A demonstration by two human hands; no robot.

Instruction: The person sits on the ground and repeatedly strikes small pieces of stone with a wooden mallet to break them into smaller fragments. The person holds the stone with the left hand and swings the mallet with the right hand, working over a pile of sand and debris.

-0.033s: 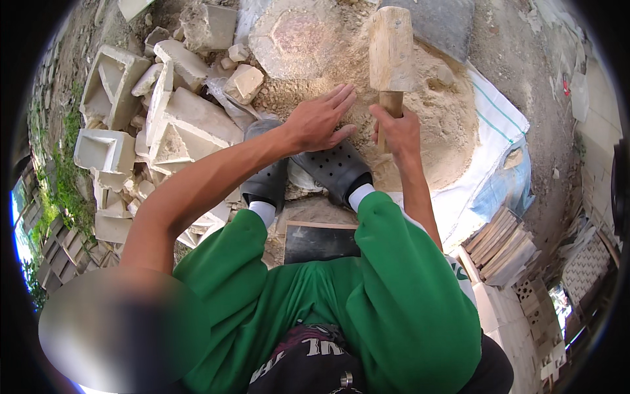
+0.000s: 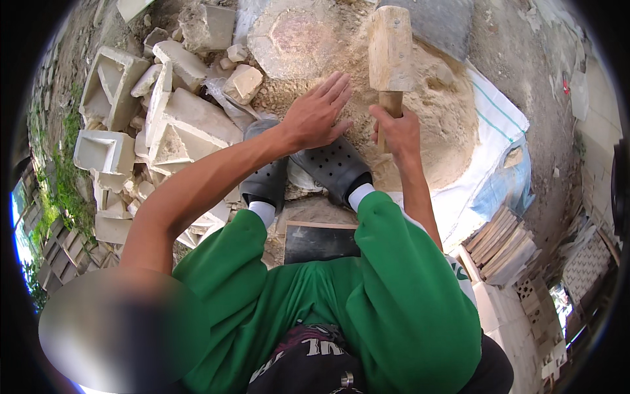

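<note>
Nearest the camera, the person is sitting in green trousers, knees up, with a dark flat board lying on the ground between the legs. Just past that, two grey perforated clogs with white socks are planted at the near edge of a sand mound.

The right hand is closed around the handle of a wooden mallet, which is standing head-up over the sand. The left hand is open, fingers spread, lying flat on the sand just beside the mallet handle. So it looks to me like the step in hand is packing or levelling the sand: one palm is feeling the surface while the mallet is being held ready. My guess is the next blow needs the left hand pulled clear of the spot first, then a straight drop with the flat face so the sand is tamped evenly.

Count-wise: one mallet, two clogs, one board, one sand mound sitting on a white sack sheet. Farther off, one round stone slab is lying at the far side of the mound, and to the far left a heap of pale broken stone blocks, too many and too jumbled to count properly.
</note>
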